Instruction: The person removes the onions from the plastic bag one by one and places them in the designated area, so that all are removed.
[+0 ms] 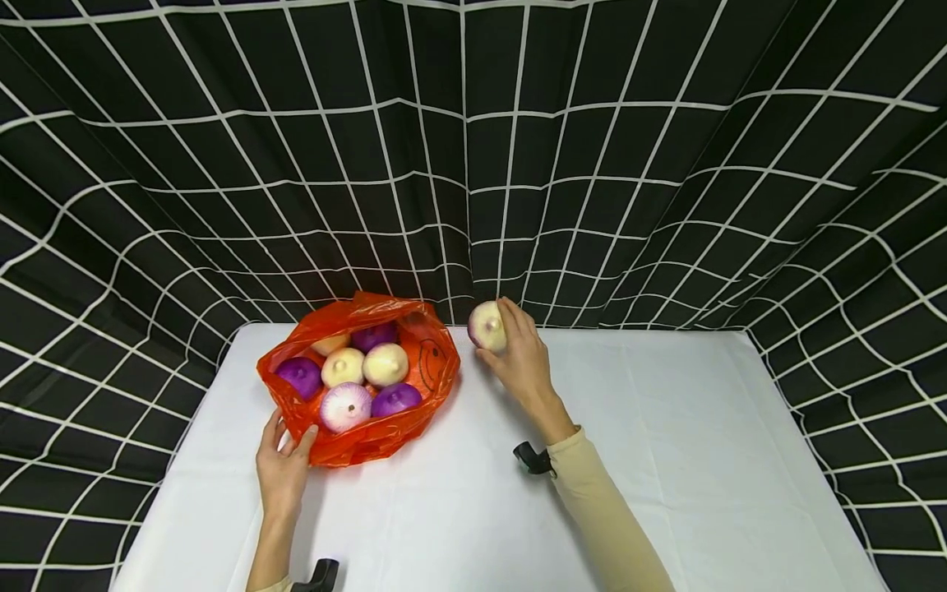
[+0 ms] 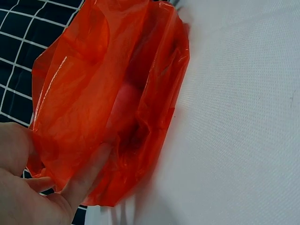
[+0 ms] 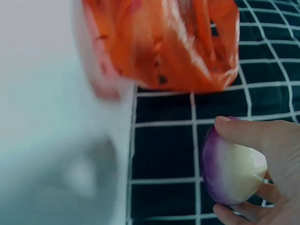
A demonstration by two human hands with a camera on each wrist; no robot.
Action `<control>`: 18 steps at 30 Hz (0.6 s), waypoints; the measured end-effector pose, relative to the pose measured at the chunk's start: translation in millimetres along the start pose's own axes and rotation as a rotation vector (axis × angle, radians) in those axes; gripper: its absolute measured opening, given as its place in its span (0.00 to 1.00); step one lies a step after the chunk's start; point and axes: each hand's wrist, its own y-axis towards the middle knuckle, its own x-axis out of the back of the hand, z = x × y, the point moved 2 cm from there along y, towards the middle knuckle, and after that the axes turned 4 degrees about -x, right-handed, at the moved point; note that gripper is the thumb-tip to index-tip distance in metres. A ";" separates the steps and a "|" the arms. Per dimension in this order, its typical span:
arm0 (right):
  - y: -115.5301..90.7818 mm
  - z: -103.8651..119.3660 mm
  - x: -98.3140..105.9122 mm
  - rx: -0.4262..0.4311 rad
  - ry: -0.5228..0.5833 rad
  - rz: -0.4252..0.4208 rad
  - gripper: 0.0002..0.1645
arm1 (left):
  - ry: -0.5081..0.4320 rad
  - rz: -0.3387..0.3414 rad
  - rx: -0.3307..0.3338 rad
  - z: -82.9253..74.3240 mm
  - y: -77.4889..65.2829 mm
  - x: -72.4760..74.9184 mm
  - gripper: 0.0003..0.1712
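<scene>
So my right hand (image 1: 524,358) has an onion (image 1: 487,327) right now, thumb on one side and fingers round the other, and it's up by the far edge of the counter (image 1: 666,460), just to the right of the bag. Can't tell whether it's touching the cloth on the counter or held above it. This onion is kind of two-tone: pale, creamy yellow on one part and purple on the other, which shows best from the right wrist. Over on the left is the red plastic bag (image 1: 435,411), sitting with its mouth wide open, and my left hand (image 1: 284,473) has hold of its near left corner, thumb over the near side and fingers round the outside. So the hands are well apart, each clamped on its own thing. I can count seven onions in the bag: three deep purple, one white with purple streaks (image 1: 346,407) near the front, and three pale yellowish ones, the back one partly hidden. There's also a smiley face (image 1: 431,362) on the bag's right side. I've got a beige sleeve (image 1: 602,501) on my right arm, and behind everything hangs black cloth with a white grid (image 1: 429,148).
</scene>
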 end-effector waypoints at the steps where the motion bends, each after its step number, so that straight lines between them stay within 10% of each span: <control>1: -0.3 -4.7 -0.2 -0.014 -0.003 0.004 0.50 | 0.005 -0.002 0.002 -0.1 -0.4 -0.1 0.43; 18: -6.2 -55.7 -22.5 -0.225 0.025 0.156 0.55 | 0.004 -0.037 -0.005 -1.0 -8.9 3.8 0.37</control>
